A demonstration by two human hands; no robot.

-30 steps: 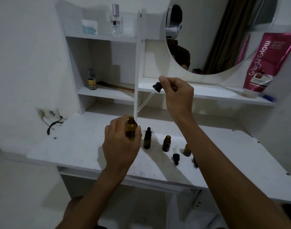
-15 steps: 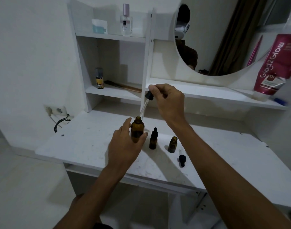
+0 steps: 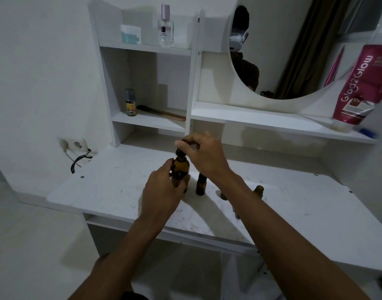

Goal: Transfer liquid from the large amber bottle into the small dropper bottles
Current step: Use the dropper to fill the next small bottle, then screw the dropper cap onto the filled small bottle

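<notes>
We count one large amber glass bottle (image 3: 181, 169) and one black dropper cap (image 3: 178, 151). On the white desk (image 3: 112, 187) we see two small amber glass dropper bottles: a shadowed bottle (image 3: 200, 187) and an open-necked bottle (image 3: 259, 189). The white shelves (image 3: 261, 118) carry one clear glass perfume bottle (image 3: 165, 29), one white and teal box (image 3: 131, 34), one small yellow-labelled bottle (image 3: 130, 105), one brown comb (image 3: 164, 113) and one pink plastic tube (image 3: 359, 89). We count one round mirror (image 3: 294, 50).

Glossy amber bottle (image 3: 181, 172) — matt desk (image 3: 112, 187)

— From where is the scene viewed?
— From the head, through one wide-angle camera.
— Which way is it faced?
— Forward and down; the tabletop (image 3: 112, 191) is seen near, the shelf (image 3: 272, 122) and mirror (image 3: 294, 50) just beyond it.
</notes>
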